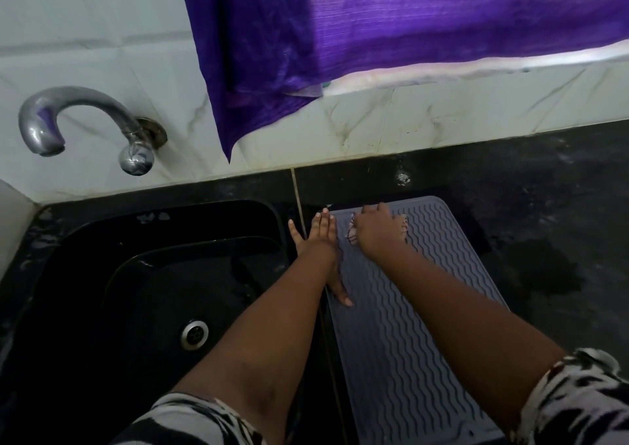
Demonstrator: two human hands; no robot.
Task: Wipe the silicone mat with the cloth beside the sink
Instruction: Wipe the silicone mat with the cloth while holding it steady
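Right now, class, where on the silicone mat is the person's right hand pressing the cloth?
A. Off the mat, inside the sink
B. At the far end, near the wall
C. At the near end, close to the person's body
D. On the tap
B: the right hand presses the cloth on the silicone mat's far end, near the tiled wall.

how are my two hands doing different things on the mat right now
The left hand lies flat with fingers spread at the silicone mat's left edge, by the sink; the right hand is curled down on the cloth, nearer the mat's far end. Left holds nothing; right covers most of the cloth. Both rest on the mat.
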